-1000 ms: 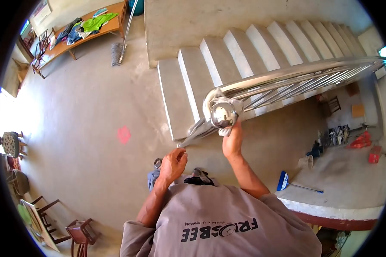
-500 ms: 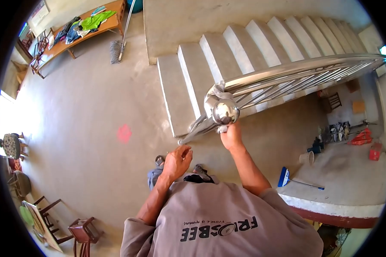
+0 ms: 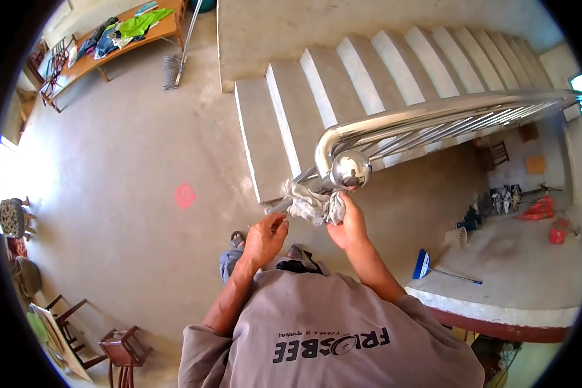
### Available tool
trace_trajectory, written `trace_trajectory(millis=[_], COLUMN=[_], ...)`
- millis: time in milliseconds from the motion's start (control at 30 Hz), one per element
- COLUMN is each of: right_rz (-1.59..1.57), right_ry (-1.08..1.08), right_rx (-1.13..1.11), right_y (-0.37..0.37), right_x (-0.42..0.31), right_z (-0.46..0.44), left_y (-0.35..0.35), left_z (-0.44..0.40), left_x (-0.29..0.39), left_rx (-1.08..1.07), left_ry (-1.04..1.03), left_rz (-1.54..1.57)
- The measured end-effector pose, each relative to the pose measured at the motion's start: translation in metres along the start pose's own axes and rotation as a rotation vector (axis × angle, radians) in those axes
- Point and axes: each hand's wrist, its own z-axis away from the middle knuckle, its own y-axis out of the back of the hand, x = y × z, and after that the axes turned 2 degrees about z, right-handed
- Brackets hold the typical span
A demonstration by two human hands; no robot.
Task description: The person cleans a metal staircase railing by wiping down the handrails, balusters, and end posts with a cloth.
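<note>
My right hand (image 3: 349,223) grips a crumpled, light-grey cloth (image 3: 313,202) just below a shiny metal ball (image 3: 351,169) at the end of the stair handrail. Part of the cloth hangs out to the left of my fingers, over the lower end of the railing. Curved metal tubing of the handrail (image 3: 401,119) rises behind the ball and runs off to the right. My left hand (image 3: 265,240) is in front of my body, left of the cloth and apart from it. Its fingers are curled in, and I see nothing in them.
Concrete stairs (image 3: 310,97) climb behind the railing. A wooden table (image 3: 158,33) with clothes stands far left, a mop (image 3: 171,70) near it. At lower left are a wooden stool (image 3: 124,349) and a patterned stool (image 3: 11,218). A blue broom (image 3: 421,264) lies on the right ledge.
My right hand has drawn the cloth from around the ball and rail bend down toward me, so more cloth shows. My left hand stays curled in nearly the same place.
</note>
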Motion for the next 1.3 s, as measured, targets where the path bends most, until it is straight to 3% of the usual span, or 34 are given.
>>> trace_trajectory(millis=[167, 233, 300, 367, 433, 467, 567, 600, 667, 700, 767, 800, 833, 900, 933, 967, 1033, 1067, 1233, 1300], right_rz=[0.272, 0.861, 0.985, 0.901, 1.238, 1.587, 1.820, 1.822, 1.817, 1.755, 1.536, 1.436, 1.444, 1.721, 1.797, 1.802, 2.284, 2.352, 2.257, 1.864], right_ry=[0.115, 0.377, 0.763, 0.969, 1.135, 1.310, 1.501, 1.501, 1.176, 0.769, 0.152, 0.315, 0.320, 0.652, 1.007, 1.001, 1.208, 1.256, 1.291, 0.524], right_rx=[-0.089, -0.283, -0.208, -0.088, -0.125, -0.200, -0.239, -0.242, -0.325, -0.356, -0.326, -0.327, -0.331, -0.448, -0.566, -0.571, -0.615, -0.606, -0.676, -0.600], right_y=[-0.026, -0.026, -0.035, -0.059, -0.068, -0.069, -0.106, -0.111, -0.114, -0.127, -0.117, -0.091, -0.100, -0.122, -0.119, -0.122, -0.129, -0.123, -0.124, -0.107], right_x=[-0.002, -0.016, -0.033, -0.055, -0.073, -0.081, -0.088, -0.094, -0.110, -0.125, -0.150, -0.147, -0.147, -0.137, -0.127, -0.118, -0.104, -0.097, -0.124, -0.149], right_z=[0.053, 0.075, 0.097, 0.103, 0.085, 0.063, 0.046, 0.035, 0.016, 0.016, -0.021, -0.048, -0.034, 0.012, 0.018, 0.031, 0.057, 0.057, 0.023, -0.010], left_y=[0.011, 0.014, 0.018, 0.026, 0.030, 0.032, 0.036, 0.037, 0.041, 0.043, 0.048, 0.051, 0.053, 0.057, 0.062, 0.069, 0.075, 0.075, 0.078, 0.072], left_z=[-0.008, -0.011, -0.012, -0.012, -0.012, -0.011, -0.011, -0.009, -0.003, -0.003, 0.001, 0.003, 0.006, 0.013, 0.015, 0.016, 0.017, 0.016, 0.009, 0.006], left_x=[0.031, 0.032, 0.021, 0.012, 0.009, 0.009, 0.006, 0.005, 0.012, 0.016, 0.018, 0.017, 0.012, -0.003, -0.004, -0.003, -0.004, -0.005, 0.014, 0.012], left_rx=[-0.046, -0.040, 0.007, 0.008, 0.010, 0.013, 0.008, 0.004, -0.002, 0.003, -0.017, -0.025, -0.019, 0.043, 0.048, 0.043, 0.028, 0.034, 0.052, 0.124], left_ry=[-0.048, -0.051, -0.051, -0.057, -0.066, -0.046, -0.043, -0.049, -0.058, -0.076, -0.075, -0.070, -0.075, -0.063, -0.057, -0.033, -0.009, 0.002, -0.026, -0.136], left_rz=[0.132, 0.124, 0.093, 0.084, 0.074, 0.085, 0.100, 0.106, 0.092, 0.079, 0.078, 0.079, 0.086, 0.137, 0.145, 0.122, 0.098, 0.135, 0.131, 0.201])
